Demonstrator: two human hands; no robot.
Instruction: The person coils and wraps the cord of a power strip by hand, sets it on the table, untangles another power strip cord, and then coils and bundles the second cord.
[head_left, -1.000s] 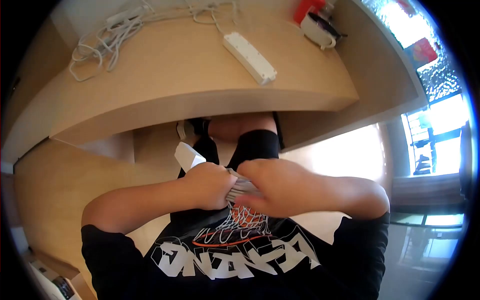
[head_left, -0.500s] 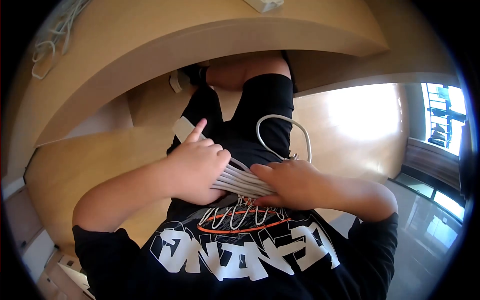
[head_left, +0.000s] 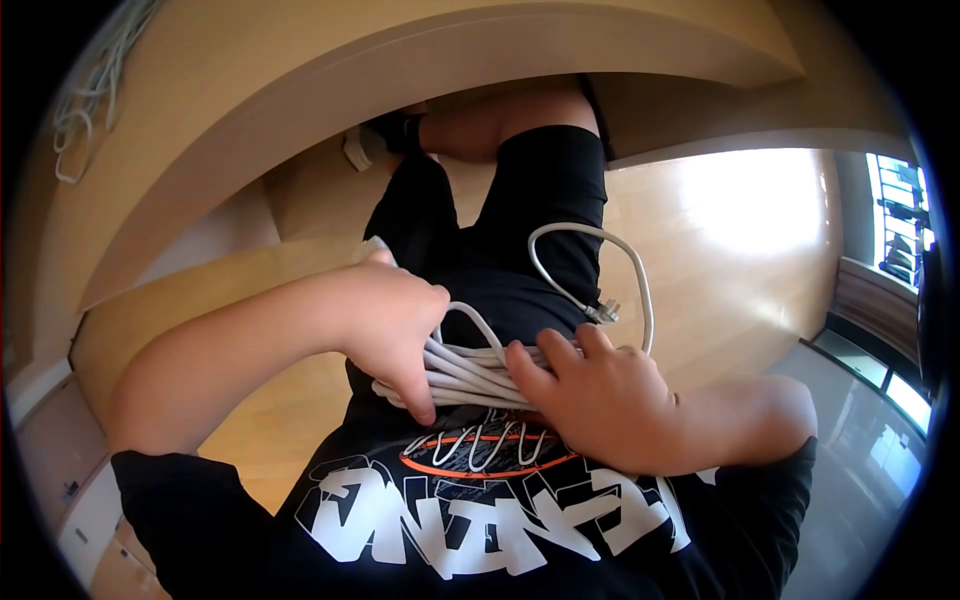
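A bundle of pale grey electrical cable [head_left: 465, 378], folded in several loops, lies across my lap in front of the black shirt. My left hand [head_left: 392, 320] is closed round the bundle's left end, its thumb down over the loops. Past those fingers pokes the end of a white block [head_left: 374, 246], mostly hidden; what it is cannot be made out. My right hand [head_left: 608, 395] grips the right end of the same bundle, thumb and fingers over the strands. From there a free length of cable arcs over my thigh to a plug [head_left: 606, 311].
The curved edge of a wooden desk [head_left: 420, 62] runs beyond my knees. Another white cord [head_left: 85, 110] lies on the desk at far left. Pale wooden floor [head_left: 720, 270] stretches to the right, toward a bright window [head_left: 903, 220].
Both hands have shifted their hold on the bundle. The left thumb now shows over the loops and its raised finger is down. The white block is more hidden; the plug shows more clearly.
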